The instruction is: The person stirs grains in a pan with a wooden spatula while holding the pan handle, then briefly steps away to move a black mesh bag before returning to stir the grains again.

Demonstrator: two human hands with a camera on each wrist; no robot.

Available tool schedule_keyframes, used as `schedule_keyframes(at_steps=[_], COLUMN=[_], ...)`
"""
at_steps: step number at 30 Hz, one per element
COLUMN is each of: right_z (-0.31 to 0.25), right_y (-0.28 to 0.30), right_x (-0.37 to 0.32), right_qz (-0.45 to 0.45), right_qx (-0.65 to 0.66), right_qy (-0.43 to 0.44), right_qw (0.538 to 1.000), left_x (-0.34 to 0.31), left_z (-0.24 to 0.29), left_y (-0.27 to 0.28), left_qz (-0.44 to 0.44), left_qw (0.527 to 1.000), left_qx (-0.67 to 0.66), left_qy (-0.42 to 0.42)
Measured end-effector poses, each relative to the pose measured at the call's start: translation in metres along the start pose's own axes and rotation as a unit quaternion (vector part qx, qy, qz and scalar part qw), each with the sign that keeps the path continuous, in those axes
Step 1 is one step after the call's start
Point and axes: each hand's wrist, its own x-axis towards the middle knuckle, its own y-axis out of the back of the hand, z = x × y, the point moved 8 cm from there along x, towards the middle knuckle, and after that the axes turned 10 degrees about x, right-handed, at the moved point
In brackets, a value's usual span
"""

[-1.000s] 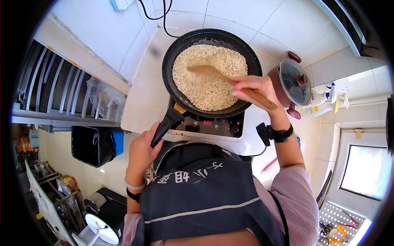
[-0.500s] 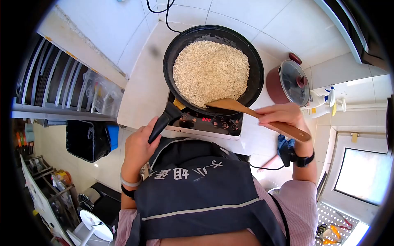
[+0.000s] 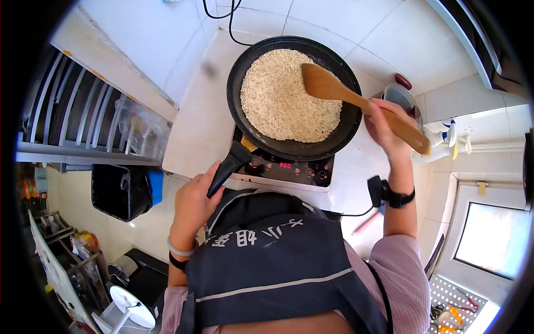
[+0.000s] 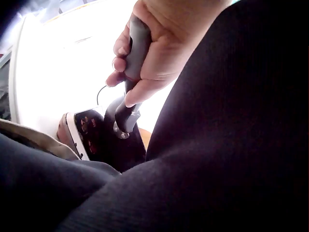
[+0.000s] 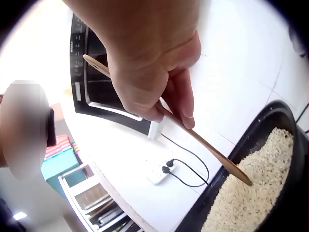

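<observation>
A black frying pan (image 3: 311, 150) holds a broad heap of pale beige, oat-like grains (image 3: 281, 100). My left hand (image 3: 194, 203) grips the pan's black handle (image 3: 229, 167), and the left wrist view has its fingers wrapped round that handle (image 4: 138, 46). In my right hand (image 3: 389, 125) is a wooden spatula (image 3: 334, 89), held partway along its shaft, its blade over the right part of the heap. From the right wrist, thumb and fingers pinch the spatula (image 5: 207, 145), whose blade tip meets the grains (image 5: 263, 179).
Under the pan is an induction cooker (image 3: 289, 171) with lit red digits. A dark red lidded pot (image 3: 397, 96) stands to the right, partly hidden by my right hand, with spray bottles (image 3: 445, 139) beyond. A black-lined bin (image 3: 119, 189) sits lower left.
The spatula blade swept from the heap's left to the pan's near edge, then up to the right part of the heap. My left hand keeps its grip on the handle.
</observation>
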Motion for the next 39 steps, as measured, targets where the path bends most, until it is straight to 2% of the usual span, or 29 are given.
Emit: schedule_keyframes(at_steps=[1, 3, 6, 7, 8, 10, 11, 14, 15, 17, 18, 20, 22, 24, 26, 28, 30, 31, 32, 35, 36, 38, 39], right_z=[-0.007, -0.004, 0.017, 0.031, 0.049, 0.100, 0.113, 0.133, 0.134, 0.131, 0.129, 0.119, 0.102, 0.064, 0.041, 0.013, -0.017, -0.034, -0.043, -0.063, -0.070, -0.070, -0.071], right_y=[0.010, 0.042, 0.059, 0.058, 0.053, 0.037, 0.026, -0.021, -0.030, -0.057, -0.061, -0.079, -0.079, -0.084, -0.076, -0.070, -0.057, -0.048, -0.040, -0.010, -0.008, -0.003, -0.010], right_x=[-0.007, -0.019, -0.029, -0.030, -0.028, -0.024, -0.020, 0.002, 0.011, 0.022, 0.021, 0.026, 0.019, 0.013, 0.000, -0.014, -0.023, -0.023, -0.026, -0.024, -0.027, -0.028, -0.030], right_qz=[-0.002, 0.084, 0.121, 0.124, 0.125, 0.155, 0.169, 0.157, 0.159, 0.105, 0.106, 0.007, -0.025, -0.178, -0.200, -0.321, -0.351, -0.364, -0.364, -0.293, -0.293, -0.259, -0.265], right_qx=[-0.004, 0.011, 0.005, -0.005, -0.005, 0.161, 0.188, 0.307, 0.308, 0.361, 0.363, 0.335, 0.331, 0.255, 0.283, 0.220, 0.175, 0.129, 0.129, 0.073, 0.073, 0.111, 0.136], right_qy=[-0.003, -0.133, -0.177, -0.236, -0.238, -0.226, -0.254, -0.327, -0.327, -0.344, -0.343, -0.322, -0.302, -0.131, -0.145, -0.055, -0.026, 0.020, 0.018, 0.070, 0.067, -0.007, 0.009], right_qw=[1.000, 0.988, 0.977, 0.964, 0.963, 0.948, 0.934, 0.880, 0.879, 0.860, 0.860, 0.886, 0.894, 0.941, 0.927, 0.920, 0.919, 0.922, 0.922, 0.951, 0.951, 0.959, 0.955], left_x=[0.000, 0.000, 0.001, 0.001, 0.001, 0.003, 0.003, 0.003, 0.003, 0.002, 0.001, 0.000, 0.001, 0.001, 0.001, 0.001, 0.001, 0.001, 0.001, 0.003, 0.003, 0.003, 0.003], left_z=[0.001, 0.000, 0.000, 0.000, 0.001, 0.002, 0.003, 0.003, 0.003, 0.003, 0.003, 0.001, -0.001, 0.000, 0.000, 0.000, -0.003, -0.003, -0.003, 0.000, 0.001, 0.001, 0.001], left_y=[0.001, -0.001, -0.003, -0.002, -0.001, 0.000, 0.001, 0.000, -0.001, -0.001, -0.003, -0.004, -0.004, -0.003, -0.004, -0.003, -0.004, -0.005, -0.005, 0.000, 0.000, 0.001, 0.000], left_qz=[0.002, -0.003, -0.009, -0.009, -0.011, -0.017, -0.016, -0.017, -0.015, -0.014, -0.024, -0.032, -0.029, -0.029, -0.031, -0.021, -0.019, -0.014, -0.016, 0.004, 0.005, 0.006, 0.005], left_qw=[1.000, 1.000, 1.000, 1.000, 1.000, 1.000, 1.000, 1.000, 1.000, 1.000, 1.000, 0.999, 1.000, 1.000, 0.999, 1.000, 1.000, 1.000, 1.000, 1.000, 1.000, 1.000, 1.000], left_qx=[0.006, 0.001, -0.001, 0.000, 0.000, 0.009, 0.011, 0.016, 0.010, 0.005, 0.010, 0.016, 0.006, 0.007, 0.009, 0.005, 0.005, 0.005, 0.004, 0.000, 0.000, 0.000, 0.002], left_qy=[-0.002, 0.000, 0.002, 0.001, 0.000, -0.005, -0.006, -0.016, -0.015, -0.015, -0.008, 0.002, 0.001, 0.003, 0.003, -0.002, -0.001, -0.001, -0.001, -0.010, -0.011, -0.013, -0.012])
